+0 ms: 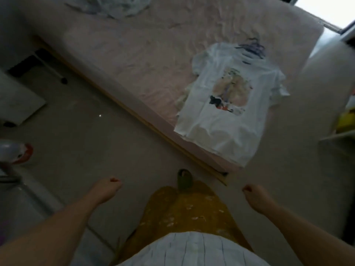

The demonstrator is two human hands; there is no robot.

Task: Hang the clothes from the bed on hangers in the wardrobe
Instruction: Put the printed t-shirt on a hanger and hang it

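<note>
Bed [134, 54]: pink sheet, wrinkled, running from upper left to lower right ahead of you, with a wooden edge along the floor side.

T-shirt [226, 116]: white, printed picture on the chest, spread flat on the near corner of the bed, its hem reaching the bed's lower edge. More pale cloth shows under its left side; you cannot tell how many garments lie there.

Hangers [251, 48]: a small dark bundle, lying on the bed at the collar end of the T-shirt, touching it. The count is too blurred to tell.

Plastic bag [115, 6]: clear, crumpled, at the far end of the bed, well apart from the T-shirt. Its contents cannot be made out.

Your left hand [109, 187]: fingers curled in, nothing held, hanging over the floor in front of you.

Your right hand [253, 194]: fingers curled in likewise, nothing held, near the bed's corner but not touching it.

Slipper [184, 179]: green, on your forward foot, on the floor just beside the bed's corner.

Shelf [338, 137]: white, at the right edge of view, with something yellow [345, 118] above it; blurred.

Floor [86, 121]: pale, glossy, left of the bed
</note>
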